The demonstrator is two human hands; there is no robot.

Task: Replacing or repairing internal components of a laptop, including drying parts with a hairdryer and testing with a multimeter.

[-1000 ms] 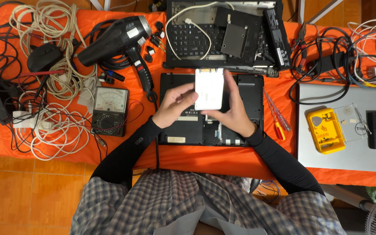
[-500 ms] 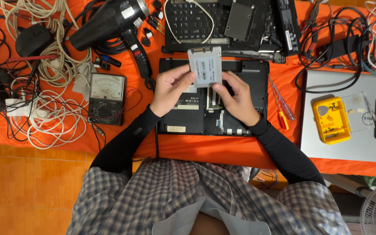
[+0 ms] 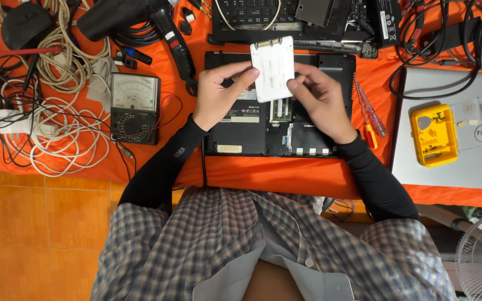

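Observation:
Both my hands hold a flat white rectangular drive (image 3: 273,67) above an upturned black laptop (image 3: 330,128) with its bottom cover off. My left hand (image 3: 221,92) pinches the drive's left edge with thumb and fingers. My right hand (image 3: 319,97) grips its right edge. The drive is tilted slightly, its short end toward the far side. The laptop lies on an orange cloth (image 3: 285,175) right in front of me.
A black analogue multimeter (image 3: 135,108) sits left of the laptop, beside coiled white cables (image 3: 65,134). A black hair dryer (image 3: 135,17) lies at the far left. Screwdrivers (image 3: 370,114), a yellow case (image 3: 433,135), a grey laptop (image 3: 453,173) are right. Another opened laptop (image 3: 302,19) is behind.
The view has shifted so the table sits higher in frame. The drive has turned a little in my hands; both hands remain on it.

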